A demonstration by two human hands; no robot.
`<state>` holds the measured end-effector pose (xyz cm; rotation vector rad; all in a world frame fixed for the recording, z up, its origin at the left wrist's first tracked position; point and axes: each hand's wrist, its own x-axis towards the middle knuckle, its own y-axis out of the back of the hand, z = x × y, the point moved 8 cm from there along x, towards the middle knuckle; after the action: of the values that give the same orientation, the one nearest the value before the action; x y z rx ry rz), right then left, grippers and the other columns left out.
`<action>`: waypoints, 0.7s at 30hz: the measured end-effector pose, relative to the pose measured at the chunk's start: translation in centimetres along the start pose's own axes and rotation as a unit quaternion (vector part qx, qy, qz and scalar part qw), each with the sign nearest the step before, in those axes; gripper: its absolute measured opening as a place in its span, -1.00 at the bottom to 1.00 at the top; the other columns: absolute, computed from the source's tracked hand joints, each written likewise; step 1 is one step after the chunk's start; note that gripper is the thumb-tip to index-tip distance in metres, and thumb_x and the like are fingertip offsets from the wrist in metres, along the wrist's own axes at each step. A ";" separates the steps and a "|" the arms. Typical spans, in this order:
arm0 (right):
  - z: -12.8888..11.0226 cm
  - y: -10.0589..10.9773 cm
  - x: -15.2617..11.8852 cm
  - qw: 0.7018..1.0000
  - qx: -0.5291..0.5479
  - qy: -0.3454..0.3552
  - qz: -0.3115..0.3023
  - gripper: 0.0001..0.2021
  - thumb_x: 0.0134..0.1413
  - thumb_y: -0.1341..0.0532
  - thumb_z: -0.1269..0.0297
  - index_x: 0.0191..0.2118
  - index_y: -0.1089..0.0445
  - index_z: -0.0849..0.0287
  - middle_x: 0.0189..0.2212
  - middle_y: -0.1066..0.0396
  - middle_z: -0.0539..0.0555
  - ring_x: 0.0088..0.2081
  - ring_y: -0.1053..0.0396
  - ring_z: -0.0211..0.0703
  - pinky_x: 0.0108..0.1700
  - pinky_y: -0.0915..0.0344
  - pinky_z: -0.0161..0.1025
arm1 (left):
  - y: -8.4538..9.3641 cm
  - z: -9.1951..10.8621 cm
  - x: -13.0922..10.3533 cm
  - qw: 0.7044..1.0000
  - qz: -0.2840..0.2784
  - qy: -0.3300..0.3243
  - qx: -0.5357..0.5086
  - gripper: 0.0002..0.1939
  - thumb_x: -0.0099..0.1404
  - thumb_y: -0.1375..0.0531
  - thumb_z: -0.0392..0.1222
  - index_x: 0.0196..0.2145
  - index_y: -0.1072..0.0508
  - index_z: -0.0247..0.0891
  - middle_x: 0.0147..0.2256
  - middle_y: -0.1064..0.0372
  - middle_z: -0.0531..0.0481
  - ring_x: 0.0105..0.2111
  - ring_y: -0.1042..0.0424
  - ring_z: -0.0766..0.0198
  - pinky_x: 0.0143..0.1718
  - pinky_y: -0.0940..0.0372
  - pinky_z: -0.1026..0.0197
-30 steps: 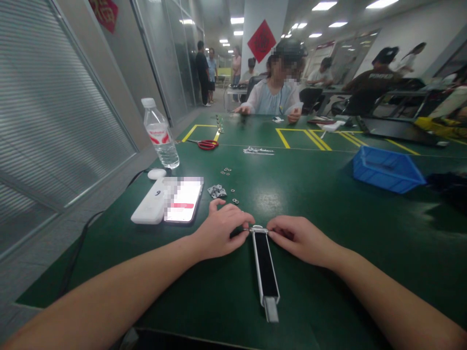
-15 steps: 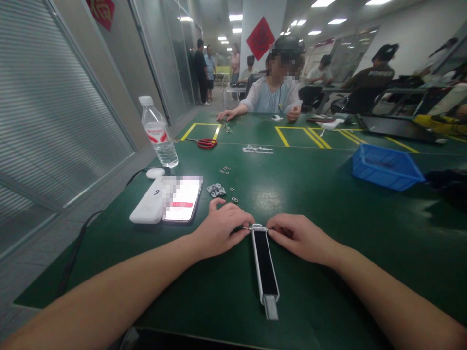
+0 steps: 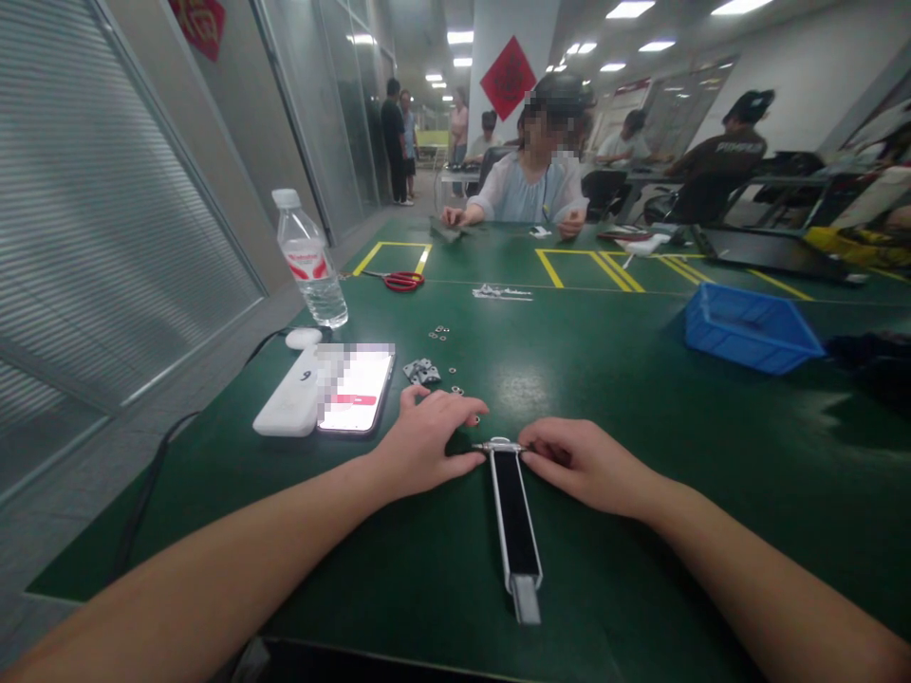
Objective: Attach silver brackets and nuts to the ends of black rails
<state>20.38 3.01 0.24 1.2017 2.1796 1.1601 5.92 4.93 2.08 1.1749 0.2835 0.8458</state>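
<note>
Pinching rod (image 3: 505, 447), right hand (image 3: 585, 463); left hand (image 3: 425, 440) agape.

A dark green tabletop (image 3: 641, 588) fills the foreground, with yellow tape (image 3: 551, 267) marking out boxes along its far half. Past its left edge, a glass partition (image 3: 106, 237) lined with horizontal blinds rises over a grey floor (image 3: 71, 498); beside it, a red diamond-shaped paper hanging (image 3: 197, 24) bears a gold character. Beyond the far edge, a second red diamond (image 3: 508, 79) hangs on a white pillar (image 3: 516, 21). Black chairs (image 3: 701, 204) stand at a desk (image 3: 651, 177) toward the far right corner, before a pale wall (image 3: 811, 47). Rectangular ceiling lights (image 3: 630, 9) shine above.
</note>
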 end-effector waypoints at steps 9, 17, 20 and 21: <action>0.3 -0.1 -0.2 1.000 0.001 -0.013 -0.007 -0.86 0.20 -0.13 0.31 -0.19 -0.40 0.18 -0.53 -0.21 -0.06 -0.50 -0.17 -0.30 -0.44 -0.07 -0.35 | 0.1 -0.7 0.1 1.000 -0.004 0.026 0.011 -0.39 0.12 -0.29 -0.05 0.08 -0.21 -0.19 0.04 -0.35 -0.12 0.04 -0.30 -0.02 0.07 0.06 -0.12; 0.1 0.0 0.0 1.000 -0.001 -0.011 -0.005 -0.86 0.19 -0.13 0.34 -0.19 -0.40 0.19 -0.53 -0.19 -0.06 -0.50 -0.16 -0.30 -0.44 -0.07 -0.34 | 0.1 -0.6 0.1 0.999 -0.015 0.031 0.007 -0.39 0.15 -0.26 -0.04 0.10 -0.18 -0.18 -0.06 -0.43 -0.08 0.02 -0.32 -0.01 0.11 0.13 -0.21; 0.2 -0.1 0.0 1.000 0.000 -0.015 -0.008 -0.87 0.18 -0.14 0.34 -0.19 -0.40 0.19 -0.53 -0.20 -0.06 -0.50 -0.17 -0.30 -0.43 -0.07 -0.34 | 0.2 -0.8 0.1 0.999 -0.009 0.030 0.014 -0.39 0.14 -0.27 -0.01 0.10 -0.18 -0.18 -0.08 -0.43 -0.07 0.01 -0.32 -0.02 0.11 0.13 -0.21; 0.2 -0.1 0.1 1.000 0.001 -0.018 -0.009 -0.87 0.18 -0.14 0.34 -0.19 -0.40 0.19 -0.53 -0.20 -0.06 -0.50 -0.17 -0.30 -0.43 -0.07 -0.34 | 0.2 -0.8 0.1 0.999 -0.007 0.031 0.015 -0.38 0.13 -0.27 0.00 0.09 -0.19 -0.17 -0.10 -0.43 -0.06 0.00 -0.33 -0.02 0.11 0.13 -0.21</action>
<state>20.47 3.14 0.08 1.1909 2.1621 1.1206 5.38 5.58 1.95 1.1748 0.3564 0.8702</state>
